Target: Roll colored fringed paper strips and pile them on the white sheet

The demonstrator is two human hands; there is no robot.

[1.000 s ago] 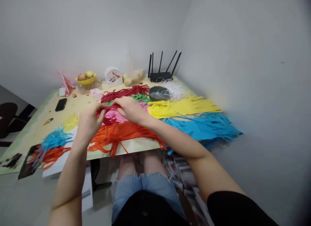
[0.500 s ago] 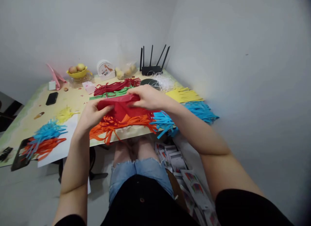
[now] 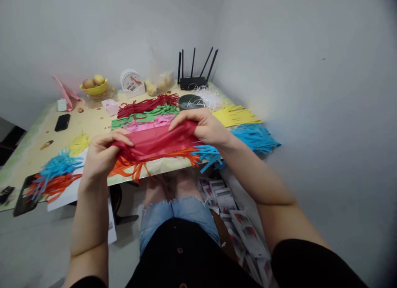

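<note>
A folded piece of red tissue paper (image 3: 156,141) stretches between my hands above the table's front edge. My left hand (image 3: 105,149) is closed on its left end, and my right hand (image 3: 200,124) pinches its right end. Orange fringed paper (image 3: 133,168) lies beneath it, partly hidden. Behind it are pink fringe (image 3: 163,121), green fringe (image 3: 145,114) and dark red fringe (image 3: 149,105). Blue fringe (image 3: 254,137) and yellow fringe (image 3: 235,115) lie to the right of my right hand.
A black router (image 3: 194,83) stands at the back, near white string (image 3: 209,98) and a dark round container (image 3: 190,102). On the left are a phone (image 3: 62,122), a yellow fruit bowl (image 3: 94,89) and a blue tassel (image 3: 60,164). Printed packets (image 3: 248,234) lie below, beside the wall.
My hands have moved apart, drawing the red paper out into a wide, flatter band. The pink fringe behind it now shows.
</note>
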